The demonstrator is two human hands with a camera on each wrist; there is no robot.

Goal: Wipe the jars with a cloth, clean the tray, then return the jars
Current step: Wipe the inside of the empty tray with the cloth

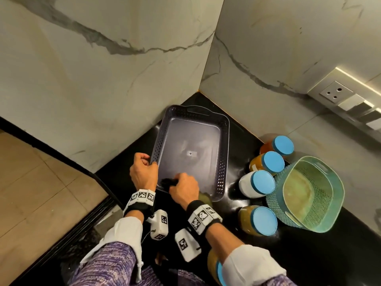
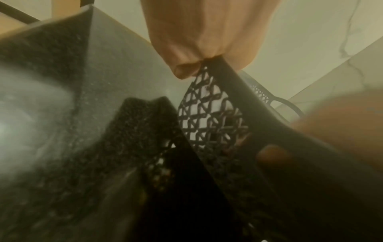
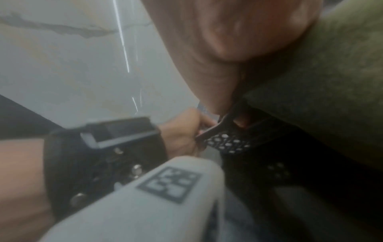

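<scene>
A dark grey perforated tray (image 1: 223, 145) lies on the black counter in the corner, with nothing in it but my right hand and the cloth. My left hand (image 1: 145, 165) grips the tray's left rim; the left wrist view shows its fingers (image 2: 186, 70) curled over the lattice wall (image 2: 209, 117). My right hand (image 1: 183, 186) holds a bunched olive-green cloth (image 1: 205, 198) down on the tray floor at the near left corner. The cloth (image 3: 321, 81) fills the right of the right wrist view. Several blue-lidded jars (image 1: 261, 182) stand on the counter to the right of the tray.
A teal perforated basket (image 1: 277, 193) stands right of the jars. One more jar (image 1: 214, 265) sits under my right forearm. Marble walls close in behind and to the left of the tray. A wall socket (image 1: 336, 91) is at the far right. The counter edge drops to the floor on the left.
</scene>
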